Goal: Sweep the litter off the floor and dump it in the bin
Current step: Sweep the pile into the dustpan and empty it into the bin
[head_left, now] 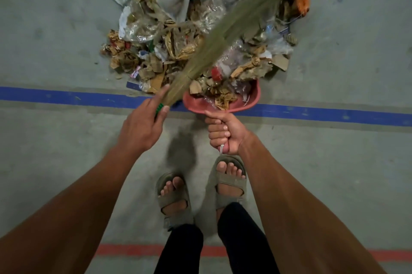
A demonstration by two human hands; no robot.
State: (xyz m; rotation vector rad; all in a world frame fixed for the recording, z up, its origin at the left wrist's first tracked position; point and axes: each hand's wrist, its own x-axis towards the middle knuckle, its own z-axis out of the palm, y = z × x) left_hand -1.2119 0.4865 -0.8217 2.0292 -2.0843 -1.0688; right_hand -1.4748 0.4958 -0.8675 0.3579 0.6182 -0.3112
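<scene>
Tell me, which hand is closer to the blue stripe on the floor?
Left. The left hand grips the broom right over the blue stripe. The right hand holds the dustpan handle just below it.

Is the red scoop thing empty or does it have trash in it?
Partly filled. Crumpled brown paper and bits of plastic already lie inside the red dustpan, with bare red rim showing.

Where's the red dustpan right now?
In the head view the red dustpan sits just right of centre on the blue floor line, at the near edge of the litter pile; the right hand grips its handle.
</scene>
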